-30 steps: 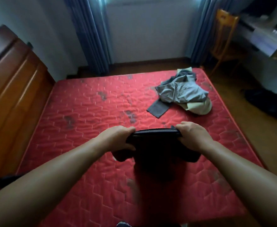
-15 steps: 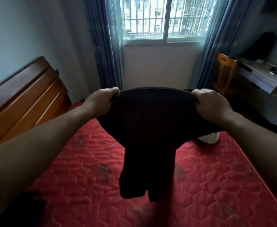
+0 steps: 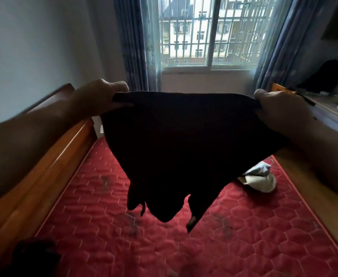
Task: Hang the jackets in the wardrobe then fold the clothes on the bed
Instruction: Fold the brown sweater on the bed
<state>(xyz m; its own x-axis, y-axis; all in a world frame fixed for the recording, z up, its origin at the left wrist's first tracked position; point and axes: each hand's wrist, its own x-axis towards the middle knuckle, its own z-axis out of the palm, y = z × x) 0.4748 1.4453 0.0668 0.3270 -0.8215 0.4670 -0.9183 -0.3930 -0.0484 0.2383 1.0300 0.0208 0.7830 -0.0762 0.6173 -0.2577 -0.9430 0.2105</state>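
Observation:
A black garment hangs spread out in the air above the red quilted mattress. My left hand grips its top left corner and my right hand grips its top right corner, both at chest height with the top edge stretched between them. The lower part dangles loose, well clear of the bed. A small pile of grey and cream clothes lies on the mattress at the right, partly hidden behind the garment.
A wooden headboard runs along the bed's left side. A barred window with blue curtains faces me. A desk with a wooden chair stands at the right. Something dark lies at the bed's near left corner.
Both hands lifted the black garment from the mattress up into the air and pulled apart, spreading it wider. My view tilted up toward the window.

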